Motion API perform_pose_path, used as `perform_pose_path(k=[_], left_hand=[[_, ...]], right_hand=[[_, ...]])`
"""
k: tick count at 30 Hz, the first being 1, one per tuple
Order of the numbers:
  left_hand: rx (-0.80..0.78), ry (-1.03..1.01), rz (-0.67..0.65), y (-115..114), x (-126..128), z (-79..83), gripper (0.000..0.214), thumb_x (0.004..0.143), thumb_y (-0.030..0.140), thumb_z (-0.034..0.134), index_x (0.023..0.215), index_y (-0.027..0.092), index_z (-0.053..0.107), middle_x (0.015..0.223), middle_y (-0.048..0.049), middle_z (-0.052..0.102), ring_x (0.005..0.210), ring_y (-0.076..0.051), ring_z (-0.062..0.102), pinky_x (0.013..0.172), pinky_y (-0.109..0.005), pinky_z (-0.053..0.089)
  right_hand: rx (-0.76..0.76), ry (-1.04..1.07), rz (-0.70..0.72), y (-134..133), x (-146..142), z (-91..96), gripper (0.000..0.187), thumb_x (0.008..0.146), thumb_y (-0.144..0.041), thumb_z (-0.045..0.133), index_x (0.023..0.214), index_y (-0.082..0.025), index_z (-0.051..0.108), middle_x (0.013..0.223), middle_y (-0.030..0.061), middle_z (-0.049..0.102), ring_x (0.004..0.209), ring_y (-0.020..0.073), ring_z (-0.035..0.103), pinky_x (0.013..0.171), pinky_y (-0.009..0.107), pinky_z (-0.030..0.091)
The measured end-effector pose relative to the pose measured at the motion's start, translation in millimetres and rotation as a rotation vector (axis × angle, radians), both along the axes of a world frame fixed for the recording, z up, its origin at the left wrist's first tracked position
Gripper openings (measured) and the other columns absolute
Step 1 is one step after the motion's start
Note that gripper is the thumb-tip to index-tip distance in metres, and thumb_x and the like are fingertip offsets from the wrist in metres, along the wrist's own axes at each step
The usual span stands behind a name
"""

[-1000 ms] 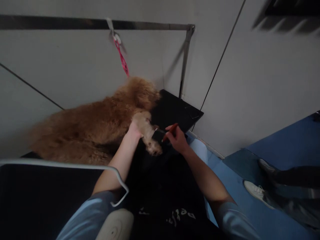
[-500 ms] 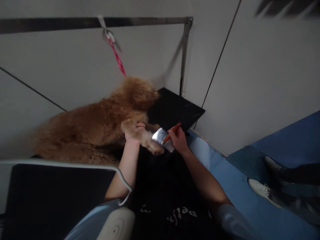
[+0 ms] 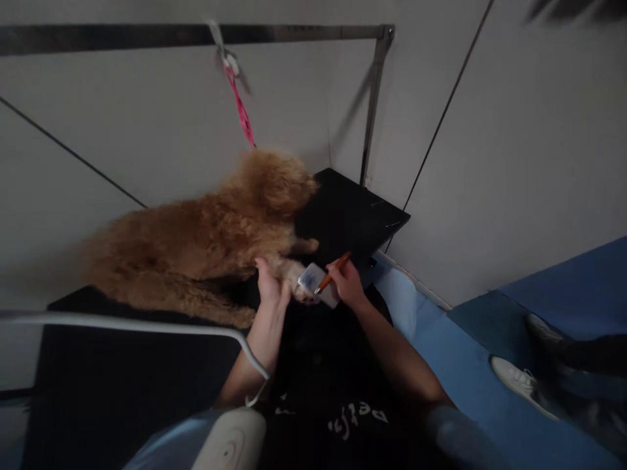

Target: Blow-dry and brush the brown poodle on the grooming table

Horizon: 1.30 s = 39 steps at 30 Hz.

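Observation:
A curly brown dog [image 3: 186, 238] lies on the black grooming table [image 3: 347, 212], its head towards the right. My left hand [image 3: 273, 287] is at the dog's near front leg [image 3: 290, 269], with the thumb raised on one side and the other fingers partly hidden at the leg. My right hand [image 3: 347, 282] is closed round the orange-brown handle of a slicker brush [image 3: 311, 279]. The pale brush head lies over the paw of that leg. The dog's other front paw [image 3: 308, 245] rests on the table beyond it.
A pink lead [image 3: 240, 108] hangs from a metal bar [image 3: 294, 34] down to the dog's neck. A grey cable [image 3: 147, 325] and a white device [image 3: 234, 440] are close to my body. Another person's white shoe [image 3: 519, 384] stands on the blue floor at right.
My left hand has shifted down the dog's front leg, and its thumb now shows. The leg and brush sit slightly lower relative to the dog's body. The whole view has shifted a little.

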<state>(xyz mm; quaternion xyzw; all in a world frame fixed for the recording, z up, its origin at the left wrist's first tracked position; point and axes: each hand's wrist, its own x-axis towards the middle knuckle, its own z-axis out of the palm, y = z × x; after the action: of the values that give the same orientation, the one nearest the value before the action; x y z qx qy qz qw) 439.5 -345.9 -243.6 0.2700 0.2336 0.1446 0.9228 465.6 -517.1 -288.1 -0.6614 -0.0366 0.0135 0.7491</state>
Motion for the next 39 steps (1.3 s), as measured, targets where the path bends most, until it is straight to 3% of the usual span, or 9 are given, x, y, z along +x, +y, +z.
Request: perform_pose_path(k=[2,10,16,22,26,28,30,34,39], left_hand=[[0.007,0.023,0.120,-3.7,-6.0,-2.0,0.054,0.107,0.048,0.025,0.083,0.016,0.062,0.063,-0.0025,0.064,0.059,-0.014,0.064,0.066,-0.025,0.056],[-0.050,0.011,0.072,5.5,-29.8,9.2,0.051,0.107,0.045,0.028,0.078,0.018,0.061,0.059,-0.0004,0.059,0.047,-0.012,0.057,0.050,-0.022,0.050],[-0.115,-0.194,-0.018,28.9,-30.6,21.9,0.048,0.106,0.051,0.030,0.088,0.020,0.061,0.053,0.0052,0.043,0.036,-0.006,0.030,0.037,-0.015,0.031],[-0.217,-0.362,0.103,31.6,-30.6,4.9,0.037,0.109,0.031,0.029,0.089,0.018,0.058,0.054,0.0070,0.042,0.038,-0.003,0.036,0.039,-0.007,0.033],[-0.184,-0.424,0.165,32.3,-32.7,-5.8,0.025,0.107,0.021,0.038,0.092,0.018,0.058,0.054,0.0087,0.044,0.040,-0.001,0.040,0.043,-0.002,0.032],[-0.098,-0.373,0.181,31.0,-34.1,-7.9,0.019,0.103,0.015,0.045,0.091,0.020,0.059,0.053,0.0096,0.043,0.039,-0.002,0.037,0.042,-0.005,0.031],[-0.084,-0.327,0.235,28.9,-35.6,-7.5,0.024,0.102,0.010,0.043,0.087,0.021,0.058,0.051,0.0098,0.042,0.037,-0.004,0.034,0.043,-0.009,0.032],[-0.171,-0.363,0.234,25.6,-38.2,-6.1,0.031,0.105,0.016,0.034,0.088,0.020,0.059,0.054,0.0076,0.044,0.040,-0.007,0.036,0.046,-0.014,0.035],[-0.116,-0.301,0.230,21.1,-35.7,-17.8,0.036,0.103,0.005,0.028,0.084,0.019,0.054,0.051,0.0081,0.037,0.036,-0.006,0.030,0.041,-0.011,0.030]], right_hand=[[-0.007,-0.004,-0.156,2.0,-0.6,-5.5,0.028,0.078,-0.048,0.063,0.083,-0.022,0.056,0.077,0.0007,0.065,0.076,0.0178,0.061,0.077,0.032,0.051],[0.058,0.014,-0.124,6.9,-15.3,-21.8,0.034,0.077,-0.053,0.063,0.087,-0.022,0.054,0.083,0.0031,0.069,0.078,0.0191,0.063,0.078,0.035,0.051],[0.157,-0.090,0.135,19.7,-16.7,-1.6,0.029,0.083,-0.051,0.060,0.088,-0.023,0.055,0.085,0.0038,0.071,0.078,0.0194,0.065,0.074,0.034,0.053],[0.179,-0.112,0.306,40.4,-13.4,14.3,0.032,0.081,-0.053,0.063,0.090,-0.023,0.057,0.087,0.0047,0.070,0.078,0.0197,0.066,0.075,0.036,0.055],[0.111,-0.166,0.134,45.3,-11.0,22.4,0.032,0.083,-0.052,0.061,0.089,-0.020,0.061,0.087,0.0052,0.068,0.079,0.0190,0.065,0.077,0.035,0.055],[0.101,-0.177,0.298,45.8,-13.2,24.6,0.032,0.085,-0.052,0.059,0.091,-0.021,0.063,0.088,0.0051,0.069,0.078,0.0189,0.065,0.074,0.034,0.056],[0.066,-0.189,0.399,46.6,-16.3,24.9,0.031,0.084,-0.051,0.061,0.091,-0.021,0.064,0.089,0.0050,0.070,0.078,0.0188,0.065,0.074,0.034,0.056],[0.042,-0.208,0.164,48.2,-19.8,22.6,0.030,0.085,-0.051,0.059,0.089,-0.021,0.062,0.088,0.0050,0.068,0.081,0.0193,0.065,0.077,0.035,0.055],[0.013,-0.183,0.335,49.5,-22.5,15.9,0.030,0.082,-0.051,0.062,0.089,-0.021,0.063,0.085,0.0046,0.068,0.075,0.0182,0.063,0.071,0.033,0.054]])
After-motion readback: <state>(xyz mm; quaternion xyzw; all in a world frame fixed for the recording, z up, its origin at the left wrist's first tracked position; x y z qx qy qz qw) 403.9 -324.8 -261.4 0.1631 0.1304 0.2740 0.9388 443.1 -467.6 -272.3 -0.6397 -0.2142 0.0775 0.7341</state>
